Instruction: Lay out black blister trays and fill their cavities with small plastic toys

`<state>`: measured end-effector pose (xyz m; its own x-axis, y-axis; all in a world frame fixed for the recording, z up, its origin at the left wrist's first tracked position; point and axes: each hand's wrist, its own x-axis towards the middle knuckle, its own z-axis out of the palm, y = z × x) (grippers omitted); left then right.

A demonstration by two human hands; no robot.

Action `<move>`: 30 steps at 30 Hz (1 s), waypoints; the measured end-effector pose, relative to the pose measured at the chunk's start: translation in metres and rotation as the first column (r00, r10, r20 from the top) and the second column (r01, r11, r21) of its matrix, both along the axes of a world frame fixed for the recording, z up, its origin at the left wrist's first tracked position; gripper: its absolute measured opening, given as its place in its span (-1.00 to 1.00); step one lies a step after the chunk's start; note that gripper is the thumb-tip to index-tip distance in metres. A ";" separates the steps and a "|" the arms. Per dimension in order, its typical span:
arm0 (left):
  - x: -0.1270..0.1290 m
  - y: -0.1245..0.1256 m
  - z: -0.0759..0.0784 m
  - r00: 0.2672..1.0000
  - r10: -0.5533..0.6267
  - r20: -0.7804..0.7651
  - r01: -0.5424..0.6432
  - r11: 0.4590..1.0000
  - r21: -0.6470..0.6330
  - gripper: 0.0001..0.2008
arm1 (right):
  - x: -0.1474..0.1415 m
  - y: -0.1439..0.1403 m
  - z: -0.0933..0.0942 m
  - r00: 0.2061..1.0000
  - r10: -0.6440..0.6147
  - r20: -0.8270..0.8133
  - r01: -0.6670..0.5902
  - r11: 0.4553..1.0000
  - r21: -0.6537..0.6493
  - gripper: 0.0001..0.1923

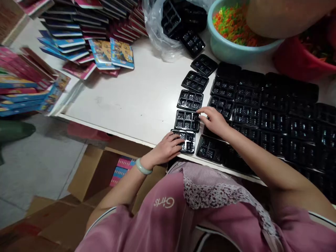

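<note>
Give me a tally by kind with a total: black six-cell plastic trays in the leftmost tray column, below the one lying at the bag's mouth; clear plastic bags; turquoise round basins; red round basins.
Black six-cell plastic trays in that column: 5
Clear plastic bag: 1
Turquoise round basin: 1
Red round basin, partly cut off: 1
Total: 8

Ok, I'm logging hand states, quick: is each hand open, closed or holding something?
Left hand: open, fingers laid over the front black tray.
Right hand: fingertips at the next tray's right edge; grip cannot be told.
</note>
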<state>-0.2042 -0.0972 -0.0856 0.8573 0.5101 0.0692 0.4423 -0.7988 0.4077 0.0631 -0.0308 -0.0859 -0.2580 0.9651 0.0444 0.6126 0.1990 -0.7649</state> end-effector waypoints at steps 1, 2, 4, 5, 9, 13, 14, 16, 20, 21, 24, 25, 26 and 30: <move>0.001 0.001 -0.003 1.000 -0.004 -0.003 0.004 1.000 0.017 -0.80 | 0.000 0.009 -0.003 0.998 0.035 0.061 -0.038 0.998 0.047 -0.74; 0.002 0.002 -0.005 1.000 -0.014 -0.005 0.015 1.000 0.022 -0.76 | 0.000 0.017 -0.006 0.991 0.065 0.116 -0.074 0.994 0.076 -0.73; 0.002 0.003 -0.008 0.999 -0.043 0.003 0.043 0.999 0.003 -0.69 | -0.003 0.031 -0.011 0.971 0.103 0.217 -0.127 0.987 0.099 -0.69; 0.002 0.003 -0.009 0.998 -0.052 0.025 0.052 0.999 -0.011 -0.65 | -0.005 0.037 -0.013 0.958 0.112 0.265 -0.143 0.985 0.100 -0.67; 0.005 0.007 -0.016 0.962 0.141 0.233 -0.129 0.989 -0.067 -0.55 | -0.008 0.053 -0.018 0.906 0.109 0.409 -0.152 0.985 0.075 -0.58; 0.005 0.033 -0.024 0.753 0.563 0.340 -0.444 0.816 -0.369 -0.48 | -0.003 0.055 -0.019 0.868 0.122 0.481 -0.177 0.982 0.071 -0.58; 0.005 0.043 -0.026 0.713 0.622 0.324 -0.457 0.763 -0.458 -0.48 | 0.000 0.054 -0.018 0.860 0.131 0.493 -0.189 0.980 0.069 -0.59; 0.006 0.068 -0.030 0.673 0.678 0.296 -0.438 0.688 -0.579 -0.45 | 0.005 0.054 -0.015 0.849 0.141 0.510 -0.202 0.977 0.067 -0.60; 0.014 0.125 -0.038 0.629 0.708 0.321 -0.407 0.651 -0.641 -0.36 | 0.013 0.062 -0.010 0.841 0.144 0.521 -0.208 0.976 0.068 -0.60; 0.017 0.140 -0.041 0.623 0.708 0.333 -0.401 0.654 -0.641 -0.34 | 0.015 0.065 -0.010 0.838 0.151 0.524 -0.217 0.974 0.065 -0.60; 0.030 0.185 -0.048 0.631 0.682 0.369 -0.385 0.688 -0.615 -0.33 | 0.022 0.069 -0.009 0.831 0.174 0.528 -0.240 0.969 0.058 -0.61; 0.035 0.198 -0.050 0.637 0.672 0.378 -0.384 0.702 -0.600 -0.33 | 0.026 0.071 -0.008 0.835 0.179 0.520 -0.244 0.968 0.058 -0.62; 0.041 0.211 -0.051 0.642 0.665 0.383 -0.386 0.711 -0.588 -0.33 | 0.030 0.073 -0.007 0.844 0.181 0.504 -0.244 0.968 0.061 -0.63; 0.068 0.242 -0.054 0.631 0.684 0.365 -0.413 0.695 -0.589 -0.39 | 0.045 0.101 -0.003 0.900 0.114 0.421 -0.177 0.978 0.114 -0.65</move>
